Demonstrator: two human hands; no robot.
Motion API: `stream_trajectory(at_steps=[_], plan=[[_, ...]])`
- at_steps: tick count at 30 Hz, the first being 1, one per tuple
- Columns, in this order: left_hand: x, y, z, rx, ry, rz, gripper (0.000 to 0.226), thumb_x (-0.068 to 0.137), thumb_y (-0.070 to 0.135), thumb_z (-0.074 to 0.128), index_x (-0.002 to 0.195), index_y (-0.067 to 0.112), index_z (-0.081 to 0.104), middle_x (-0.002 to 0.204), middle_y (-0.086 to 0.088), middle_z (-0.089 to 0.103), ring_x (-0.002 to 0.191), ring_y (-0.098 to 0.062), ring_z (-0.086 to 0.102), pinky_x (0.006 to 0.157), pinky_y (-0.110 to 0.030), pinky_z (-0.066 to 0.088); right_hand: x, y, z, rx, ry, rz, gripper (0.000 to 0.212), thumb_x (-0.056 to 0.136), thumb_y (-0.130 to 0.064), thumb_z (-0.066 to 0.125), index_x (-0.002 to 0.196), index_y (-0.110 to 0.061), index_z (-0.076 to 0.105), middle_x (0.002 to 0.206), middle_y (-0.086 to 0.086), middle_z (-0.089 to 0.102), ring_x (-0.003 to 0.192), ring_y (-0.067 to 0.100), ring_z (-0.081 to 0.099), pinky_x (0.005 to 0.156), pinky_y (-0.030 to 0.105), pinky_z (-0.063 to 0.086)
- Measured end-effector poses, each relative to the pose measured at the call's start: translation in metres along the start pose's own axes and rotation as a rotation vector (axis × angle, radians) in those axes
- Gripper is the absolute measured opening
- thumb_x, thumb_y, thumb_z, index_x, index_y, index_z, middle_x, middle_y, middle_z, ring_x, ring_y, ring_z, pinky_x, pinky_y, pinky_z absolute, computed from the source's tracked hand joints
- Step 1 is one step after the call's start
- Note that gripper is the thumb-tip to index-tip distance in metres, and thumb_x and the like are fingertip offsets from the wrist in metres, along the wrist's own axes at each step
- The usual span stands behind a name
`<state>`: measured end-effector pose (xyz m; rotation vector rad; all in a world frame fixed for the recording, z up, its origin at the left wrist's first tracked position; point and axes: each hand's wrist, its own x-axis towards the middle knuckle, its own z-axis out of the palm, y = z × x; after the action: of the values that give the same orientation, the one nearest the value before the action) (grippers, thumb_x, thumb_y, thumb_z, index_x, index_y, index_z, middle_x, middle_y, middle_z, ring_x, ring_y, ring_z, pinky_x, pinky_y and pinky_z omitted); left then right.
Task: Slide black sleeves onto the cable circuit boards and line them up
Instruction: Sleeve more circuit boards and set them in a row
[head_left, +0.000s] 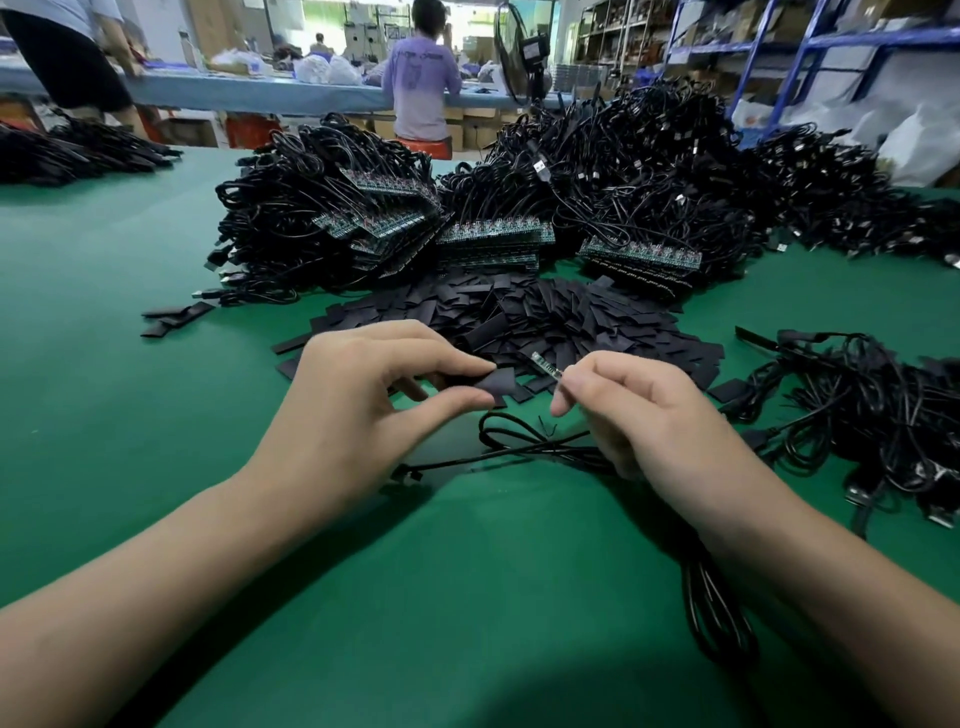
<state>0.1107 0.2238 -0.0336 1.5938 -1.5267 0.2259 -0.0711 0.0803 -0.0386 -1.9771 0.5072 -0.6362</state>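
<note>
My left hand (363, 395) pinches a flat black sleeve (496, 385) between thumb and fingers just above the green table (156, 415). My right hand (639, 415) pinches the near end of a narrow circuit board (546, 364), whose free tip points up and left toward the sleeve, a small gap apart. The board's black cable (524, 441) loops on the table under my right hand and runs back beneath my right forearm. A loose heap of black sleeves (545, 317) lies right behind both hands.
Behind the sleeves stand big piles of black cables with rows of circuit boards (493, 234). A tangle of cables (862, 410) lies to the right, a few sleeves (174, 317) to the left. Two people stand at a far bench.
</note>
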Motion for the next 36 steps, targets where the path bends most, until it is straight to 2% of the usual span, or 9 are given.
stream_trajectory(at_steps=[2, 6, 10, 13, 22, 26, 29, 34, 36], plan=[[0.0, 0.0, -0.001, -0.005, -0.003, -0.008, 0.017, 0.083, 0.029, 0.078, 0.096, 0.018, 0.082, 0.089, 0.012, 0.073, 0.079, -0.003, 0.067, 0.072, -0.014, 0.051, 0.0, 0.0, 0.001, 0.001, -0.002, 0.001, 0.035, 0.091, -0.052, 0.05, 0.083, -0.023, 0.066, 0.059, 0.005, 0.03, 0.057, 0.021, 0.028, 0.059, 0.038, 0.026], [0.001, 0.0, -0.001, -0.011, -0.01, -0.006, 0.016, 0.084, 0.028, 0.077, 0.094, 0.017, 0.083, 0.088, 0.012, 0.074, 0.079, -0.005, 0.069, 0.073, -0.014, 0.051, -0.001, 0.001, 0.002, -0.086, -0.032, -0.052, 0.031, 0.092, -0.049, 0.053, 0.082, -0.022, 0.064, 0.051, -0.014, 0.039, 0.051, 0.005, 0.031, 0.05, 0.016, 0.027], [0.0, -0.001, 0.0, -0.022, -0.025, -0.008, 0.015, 0.084, 0.028, 0.078, 0.094, 0.018, 0.083, 0.087, 0.012, 0.074, 0.08, -0.005, 0.069, 0.073, -0.015, 0.051, -0.001, 0.002, 0.0, -0.1, -0.061, -0.07, 0.027, 0.098, -0.039, 0.057, 0.081, -0.018, 0.062, 0.053, -0.017, 0.041, 0.051, 0.001, 0.033, 0.049, 0.013, 0.028], [0.0, -0.002, -0.001, -0.02, -0.026, -0.01, 0.016, 0.083, 0.029, 0.078, 0.094, 0.018, 0.083, 0.087, 0.013, 0.074, 0.079, -0.005, 0.069, 0.072, -0.017, 0.053, -0.002, 0.0, 0.001, -0.108, -0.075, -0.08, 0.027, 0.094, -0.04, 0.056, 0.08, -0.017, 0.061, 0.054, -0.018, 0.043, 0.051, 0.0, 0.035, 0.05, 0.012, 0.029], [0.001, -0.006, -0.002, -0.026, -0.065, -0.012, 0.014, 0.084, 0.028, 0.079, 0.096, 0.021, 0.083, 0.087, 0.012, 0.075, 0.079, -0.008, 0.069, 0.072, -0.021, 0.054, -0.002, -0.001, 0.0, -0.124, -0.074, -0.083, 0.028, 0.1, -0.035, 0.06, 0.078, -0.016, 0.061, 0.055, -0.018, 0.042, 0.052, 0.0, 0.034, 0.051, 0.013, 0.027], [0.0, -0.01, -0.001, -0.013, -0.074, -0.003, 0.015, 0.084, 0.032, 0.078, 0.095, 0.023, 0.083, 0.086, 0.012, 0.074, 0.077, -0.007, 0.069, 0.071, -0.026, 0.055, -0.003, -0.002, 0.002, -0.145, -0.108, -0.066, 0.03, 0.092, -0.043, 0.056, 0.08, -0.016, 0.06, 0.062, -0.012, 0.045, 0.059, 0.008, 0.036, 0.059, 0.03, 0.029], [0.0, -0.014, -0.003, 0.045, -0.12, 0.06, 0.02, 0.085, 0.037, 0.077, 0.099, 0.023, 0.082, 0.09, 0.012, 0.074, 0.08, -0.005, 0.069, 0.073, -0.033, 0.056, -0.004, -0.003, 0.001, -0.173, -0.147, -0.059, 0.028, 0.099, -0.038, 0.061, 0.08, -0.018, 0.061, 0.06, -0.011, 0.043, 0.055, 0.008, 0.033, 0.054, 0.024, 0.027], [0.002, -0.02, -0.005, 0.107, -0.153, 0.194, 0.019, 0.087, 0.032, 0.077, 0.104, 0.025, 0.081, 0.097, 0.013, 0.072, 0.085, -0.002, 0.068, 0.075, -0.026, 0.055, -0.004, -0.003, 0.0, -0.23, -0.182, -0.05, 0.026, 0.101, -0.036, 0.059, 0.078, -0.022, 0.061, 0.059, -0.009, 0.039, 0.055, 0.009, 0.03, 0.052, 0.02, 0.025], [0.003, -0.021, -0.004, 0.1, -0.136, 0.216, 0.02, 0.087, 0.027, 0.078, 0.106, 0.023, 0.081, 0.098, 0.012, 0.071, 0.087, -0.003, 0.067, 0.077, -0.023, 0.054, -0.003, -0.003, -0.002, -0.183, -0.182, -0.021, 0.026, 0.102, -0.033, 0.059, 0.079, -0.022, 0.061, 0.062, -0.011, 0.044, 0.058, 0.009, 0.034, 0.058, 0.029, 0.028]])
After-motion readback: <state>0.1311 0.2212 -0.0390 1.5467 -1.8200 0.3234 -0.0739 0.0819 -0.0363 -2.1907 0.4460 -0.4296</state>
